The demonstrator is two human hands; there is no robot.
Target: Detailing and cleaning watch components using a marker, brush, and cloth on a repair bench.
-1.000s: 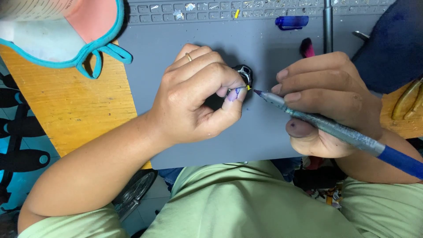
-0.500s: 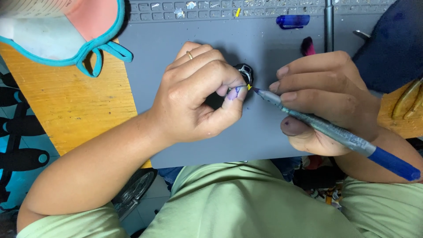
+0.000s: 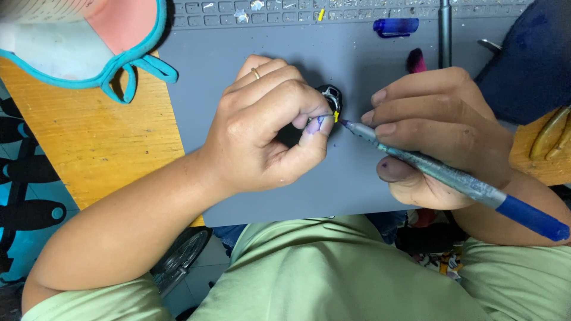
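Your left hand is curled tight and pinches a small black part with a yellow tab between thumb and forefinger, at the middle of the grey surface. Your right hand is closed around a blue pen; its tip touches the part. A blue cap lies far, near the mat's ridged edge.

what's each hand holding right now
Left hand: closed, pinching a small black part.
Right hand: closed on a blue pen, tip at the part.
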